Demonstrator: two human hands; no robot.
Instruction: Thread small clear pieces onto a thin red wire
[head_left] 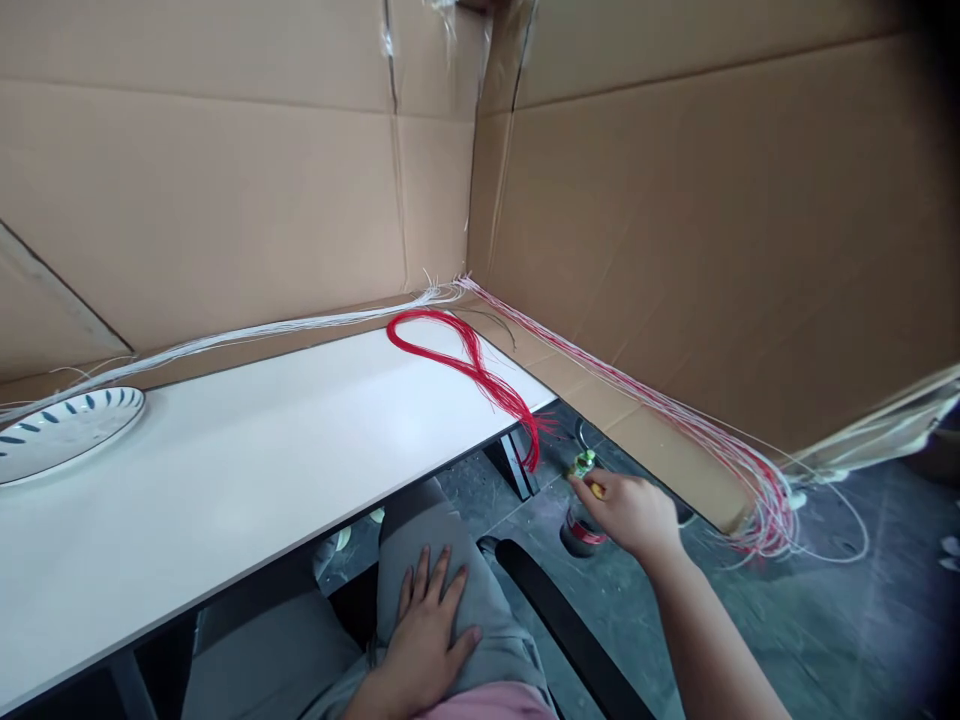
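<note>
My left hand [426, 635] lies flat on my thigh in grey trousers, fingers spread, holding nothing. Off the table's right end, my right hand [626, 510] has its fingers closed on a small green and yellow item [582, 464], too small to name. A dark bottle with a red label [583, 533] shows just below that hand. Across the right end of the white table [285, 440] lies a looped bundle of red strands [431, 352], its ends hanging over the edge.
A white oval plate [71, 430] with dark marks sits at the table's left. White strands [285, 326] run behind the table; pink and white strands [675, 410] lie along the right cardboard wall [720, 220]. A black chair armrest [562, 620] is beside my leg.
</note>
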